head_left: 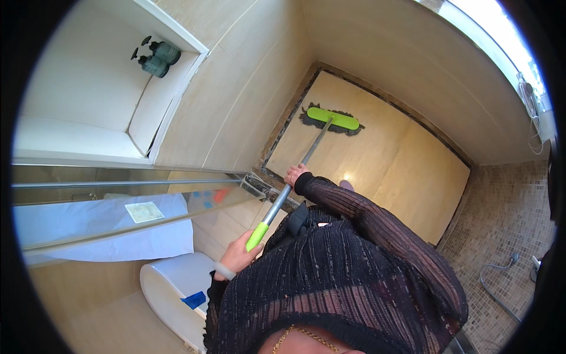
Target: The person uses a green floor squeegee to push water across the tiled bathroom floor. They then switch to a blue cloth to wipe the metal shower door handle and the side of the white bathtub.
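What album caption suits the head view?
Left hand on green grip, right hand on grey shaft: a flat mop on the tan floor.

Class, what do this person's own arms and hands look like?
The right sleeve is sheer black with lengthwise ribbed lines and a darker cuff. The left sleeve, mostly hidden, is black. The left hand, with a pale band at its wrist, and right hand are gloveless.

With the left hand (237, 252) the person grips the green handle end of a mop (277, 205), while the right hand (296, 174) holds its grey pole farther along. The flat green mop head (345, 121), with dark pad, rests on the tan floor (383, 153), near its far left corner. Two dark pump bottles (155, 66) stand near the upper right corner of a white niche (76, 76).
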Available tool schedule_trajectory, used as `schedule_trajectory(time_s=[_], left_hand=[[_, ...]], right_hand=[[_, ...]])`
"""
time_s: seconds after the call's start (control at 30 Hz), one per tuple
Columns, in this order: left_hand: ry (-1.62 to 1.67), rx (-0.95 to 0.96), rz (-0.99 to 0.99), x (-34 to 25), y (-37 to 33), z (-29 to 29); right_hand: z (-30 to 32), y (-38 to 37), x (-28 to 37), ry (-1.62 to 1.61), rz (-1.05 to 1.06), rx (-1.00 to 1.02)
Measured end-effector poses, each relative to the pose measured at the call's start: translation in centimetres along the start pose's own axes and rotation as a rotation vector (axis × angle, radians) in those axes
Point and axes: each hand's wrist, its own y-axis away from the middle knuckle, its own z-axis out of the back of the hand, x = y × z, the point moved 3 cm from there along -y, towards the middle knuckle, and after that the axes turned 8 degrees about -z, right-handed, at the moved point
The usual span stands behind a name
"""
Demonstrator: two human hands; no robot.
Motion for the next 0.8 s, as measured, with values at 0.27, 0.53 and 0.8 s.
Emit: schedule_trajectory(time_s=[0.27,0.53,0.8], left_hand=[[0.62,0.116,0.068,-5.6,-15.0,-5.1],[1.472,0.379,0.327,-6.1,-20.8,-6.7],[1.419,0.223,0.374,3.6,-3.3,-3.8]], right_hand=[[1.2,-2.6,-13.6,-0.08,-0.48,-0.297],[6.8,-1.4,-14.2,-0.272,-0.595,-0.274],[2.0,-1.9,1.0,-0.193,-0.028,0.396]])
